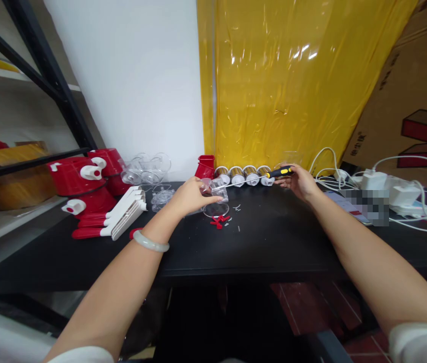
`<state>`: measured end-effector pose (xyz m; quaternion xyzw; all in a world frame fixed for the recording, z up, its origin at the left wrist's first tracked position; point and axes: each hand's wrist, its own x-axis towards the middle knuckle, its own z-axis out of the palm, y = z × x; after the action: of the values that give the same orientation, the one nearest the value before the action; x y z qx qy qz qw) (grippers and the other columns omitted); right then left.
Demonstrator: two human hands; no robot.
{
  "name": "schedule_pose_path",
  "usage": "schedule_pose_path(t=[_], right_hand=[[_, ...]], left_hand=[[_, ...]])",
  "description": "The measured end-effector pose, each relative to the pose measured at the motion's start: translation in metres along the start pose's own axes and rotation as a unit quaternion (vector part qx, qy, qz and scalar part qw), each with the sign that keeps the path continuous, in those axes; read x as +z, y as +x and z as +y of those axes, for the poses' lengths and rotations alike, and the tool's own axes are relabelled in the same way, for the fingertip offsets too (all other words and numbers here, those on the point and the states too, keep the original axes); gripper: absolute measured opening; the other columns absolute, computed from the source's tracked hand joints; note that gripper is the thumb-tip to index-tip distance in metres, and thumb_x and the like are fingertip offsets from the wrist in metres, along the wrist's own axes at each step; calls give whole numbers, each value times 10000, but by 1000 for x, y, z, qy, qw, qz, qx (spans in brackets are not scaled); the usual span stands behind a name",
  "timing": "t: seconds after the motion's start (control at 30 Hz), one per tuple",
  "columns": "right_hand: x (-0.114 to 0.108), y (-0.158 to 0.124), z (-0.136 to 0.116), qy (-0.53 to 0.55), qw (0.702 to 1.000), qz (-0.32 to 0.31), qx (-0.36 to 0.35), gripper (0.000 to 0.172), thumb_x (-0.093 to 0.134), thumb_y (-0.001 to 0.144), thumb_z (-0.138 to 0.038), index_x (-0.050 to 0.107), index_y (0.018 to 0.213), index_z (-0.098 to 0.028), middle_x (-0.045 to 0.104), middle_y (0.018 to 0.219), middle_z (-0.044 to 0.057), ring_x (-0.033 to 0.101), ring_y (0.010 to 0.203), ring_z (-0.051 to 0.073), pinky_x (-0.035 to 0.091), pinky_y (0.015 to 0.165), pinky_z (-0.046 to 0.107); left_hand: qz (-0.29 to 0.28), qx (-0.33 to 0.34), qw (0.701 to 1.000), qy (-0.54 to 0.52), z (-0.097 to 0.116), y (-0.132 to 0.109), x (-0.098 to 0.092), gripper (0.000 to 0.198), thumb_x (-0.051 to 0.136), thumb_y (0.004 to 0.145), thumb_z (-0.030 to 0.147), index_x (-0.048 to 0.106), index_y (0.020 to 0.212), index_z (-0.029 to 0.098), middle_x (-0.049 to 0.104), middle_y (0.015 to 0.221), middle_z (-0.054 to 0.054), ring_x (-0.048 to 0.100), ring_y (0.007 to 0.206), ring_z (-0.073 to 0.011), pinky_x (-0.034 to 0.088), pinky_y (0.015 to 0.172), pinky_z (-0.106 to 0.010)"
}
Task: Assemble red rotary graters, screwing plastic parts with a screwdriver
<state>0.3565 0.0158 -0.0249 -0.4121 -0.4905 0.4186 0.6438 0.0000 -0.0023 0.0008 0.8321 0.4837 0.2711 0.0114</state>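
Observation:
My right hand (299,182) grips a screwdriver (279,172) by its black and yellow handle. The long metal shaft points left, its tip at a clear plastic part (221,192). That part is held between the thumb and fingers of my left hand (193,195), above the black table. Below it lie small red plastic pieces (219,221) and a few tiny metal bits (237,207). Behind stand a red plastic funnel-like part (205,166) and a row of several white-ended drums (251,175) with a gold pattern. A clear round rim lies under the held part.
Red housings with white knobs (80,184) and white-and-red handles (124,214) crowd the left. Clear plastic cups (147,169) stand behind my left hand. White cables, chargers (402,194) and a phone (344,204) lie at right. A yellow-wrapped panel (281,80) and cardboard box (398,96) rise behind.

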Motion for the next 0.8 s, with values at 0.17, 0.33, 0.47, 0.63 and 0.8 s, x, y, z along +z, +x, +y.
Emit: schedule_pose_path(t=[0.17, 0.33, 0.47, 0.63, 0.8], right_hand=[[-1, 0, 1, 2, 1000, 6, -1, 211, 544, 795, -408, 525, 905, -230, 646, 609, -2, 630, 483, 157, 484, 480, 256], [-2, 3, 4, -34, 998, 14, -48, 380, 598, 780, -595, 467, 771, -238, 524, 463, -49, 459, 340, 110, 399, 370, 237], [-2, 5, 4, -74, 995, 50, -49, 448, 532, 797, -661, 465, 708, -227, 501, 405, -26, 446, 314, 116, 359, 336, 229], [1, 4, 3, -27, 999, 13, 23, 386, 355, 873, -531, 563, 912, -208, 674, 632, 50, 672, 540, 203, 465, 438, 268], [2, 2, 4, -6, 1000, 3, -15, 297, 480, 762, -387, 525, 1019, -245, 695, 811, 21, 706, 653, 203, 484, 485, 268]], left_hand=[[-3, 2, 1000, -9, 1, 0, 0, 496, 652, 664, 691, 610, 678, 197, 590, 752, -54, 551, 721, -196, 390, 649, -322], [4, 9, 1000, 7, 2, 0, -1, 498, 647, 669, 694, 607, 646, 198, 585, 734, -56, 564, 726, -205, 399, 645, -329], [5, 8, 1000, 1, 0, 0, 0, 498, 655, 660, 696, 622, 684, 200, 590, 777, -64, 567, 759, -211, 408, 667, -335], [2, -1, 1000, -7, -1, 0, 0, 509, 649, 657, 705, 622, 708, 198, 594, 807, -65, 564, 758, -206, 410, 675, -333], [1, -1, 1000, -4, -1, 0, 0, 505, 655, 654, 699, 619, 702, 197, 588, 814, -67, 568, 793, -217, 422, 706, -337]])
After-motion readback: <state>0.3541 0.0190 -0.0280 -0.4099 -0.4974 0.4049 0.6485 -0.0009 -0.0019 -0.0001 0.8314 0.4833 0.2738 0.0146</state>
